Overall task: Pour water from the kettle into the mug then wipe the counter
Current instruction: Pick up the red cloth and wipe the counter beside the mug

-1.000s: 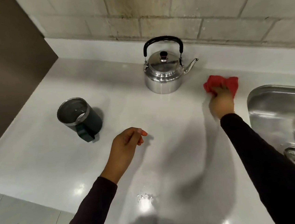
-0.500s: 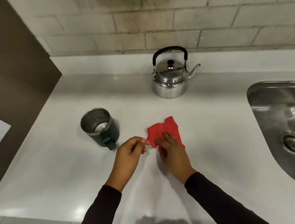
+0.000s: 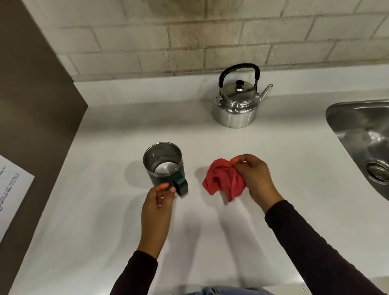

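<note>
One red cloth (image 3: 223, 182), all bunched up, sits pinched in your right hand (image 3: 255, 177) over the counter (image 3: 296, 162); your left hand (image 3: 157, 204), loosely curled and empty, hangs beside the mug (image 3: 164, 165) handle.

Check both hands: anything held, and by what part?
Right hand pinches the red cloth at its upper edge. Left hand holds nothing, near the mug handle.

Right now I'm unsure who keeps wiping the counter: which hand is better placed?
Right. The right hand already pinches the red cloth above the counter; the left hand hangs empty beside the mug.
</note>
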`<state>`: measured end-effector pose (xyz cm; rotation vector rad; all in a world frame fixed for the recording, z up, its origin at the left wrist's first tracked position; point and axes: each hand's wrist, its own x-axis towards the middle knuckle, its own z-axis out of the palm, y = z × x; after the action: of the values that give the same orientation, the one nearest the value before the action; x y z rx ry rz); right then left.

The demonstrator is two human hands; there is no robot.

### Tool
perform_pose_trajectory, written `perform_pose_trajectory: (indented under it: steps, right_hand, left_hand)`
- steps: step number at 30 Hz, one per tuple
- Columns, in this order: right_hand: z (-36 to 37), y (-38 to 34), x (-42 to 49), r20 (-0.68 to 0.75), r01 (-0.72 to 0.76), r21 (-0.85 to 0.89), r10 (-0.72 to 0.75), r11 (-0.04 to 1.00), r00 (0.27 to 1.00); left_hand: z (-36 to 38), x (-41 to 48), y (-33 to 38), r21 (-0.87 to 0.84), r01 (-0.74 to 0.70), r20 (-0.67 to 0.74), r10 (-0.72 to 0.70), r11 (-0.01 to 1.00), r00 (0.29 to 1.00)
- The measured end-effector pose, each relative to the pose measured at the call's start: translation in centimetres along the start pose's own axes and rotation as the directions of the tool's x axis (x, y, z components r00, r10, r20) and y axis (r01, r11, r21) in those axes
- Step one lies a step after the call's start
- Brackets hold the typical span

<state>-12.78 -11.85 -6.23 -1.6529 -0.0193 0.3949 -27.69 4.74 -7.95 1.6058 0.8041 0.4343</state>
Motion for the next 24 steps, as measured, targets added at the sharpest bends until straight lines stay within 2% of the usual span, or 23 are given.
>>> perform_pose_trajectory:
  steps: [2, 3, 5, 7, 8, 10, 12, 14, 15, 18, 21, 24]
  right_hand:
    - [-0.4, -0.3, -0.2, -0.009, -0.079, 0.196, 0.082, 0.977, 0.997]
    - [-0.6, -0.1, -0.4, -0.036, -0.104, 0.222, 0.115, 0.969, 0.993]
    - [-1.1, 1.2, -0.4, -0.175, -0.116, 0.05, 0.123, 0.992, 0.977]
    - [-1.9, 2.8, -0.6, -0.303, -0.071, -0.178, 0.014, 0.981, 0.953]
    - [-2.3, 3.2, -0.8, -0.314, -0.01, -0.255, -0.073, 0.967, 0.947]
    - [-2.2, 3.8, -1.0, -0.219, 0.146, -0.354, -0.234, 0.924, 0.947]
    - [-1.1, 4.4, -0.9, 0.029, 0.28, -0.523, -0.312, 0.805, 0.95]
    - [0.4, 5.3, -0.6, 0.264, 0.365, -0.732, -0.254, 0.576, 0.931]
    - [1.0, 5.8, -0.4, 0.328, 0.392, -0.799, -0.216, 0.456, 0.92]
    - [2.3, 6.8, 0.1, 0.366, 0.4, -0.884, -0.175, 0.242, 0.914]
    - [2.6, 7.4, 0.8, 0.375, 0.403, -0.901, -0.182, 0.16, 0.909]
    - [2.5, 7.5, 2.0, 0.371, 0.413, -0.885, -0.208, 0.217, 0.905]
  left_hand:
    - [0.1, 0.3, 0.2, -0.004, 0.017, 0.039, -0.017, 1.0, 0.999]
    - [0.3, 0.3, 0.3, 0.01, 0.022, 0.069, -0.022, 1.0, 0.997]
    - [0.7, 0.5, 0.3, 0.029, 0.039, 0.109, -0.042, 0.999, 0.993]
    - [1.3, 0.8, 0.3, -0.001, 0.069, 0.133, -0.069, 0.998, 0.989]
    - [1.6, 0.9, 0.4, -0.041, 0.098, 0.153, -0.09, 0.994, 0.984]
    - [2.4, 1.4, 0.7, -0.155, 0.17, 0.186, -0.141, 0.973, 0.973]
    - [2.9, 1.9, 1.0, -0.209, 0.191, 0.18, -0.155, 0.959, 0.972]
    - [3.3, 2.1, 1.1, -0.207, 0.163, 0.17, -0.128, 0.965, 0.977]
    - [3.4, 2.1, 1.0, -0.211, 0.155, 0.172, -0.12, 0.965, 0.978]
    - [3.0, 2.0, 0.9, -0.181, 0.121, 0.176, -0.089, 0.976, 0.98]
    - [1.9, 2.3, 1.0, -0.151, 0.104, 0.188, -0.075, 0.983, 0.979]
    - [0.9, 2.7, 1.5, -0.117, 0.08, 0.207, -0.054, 0.99, 0.977]
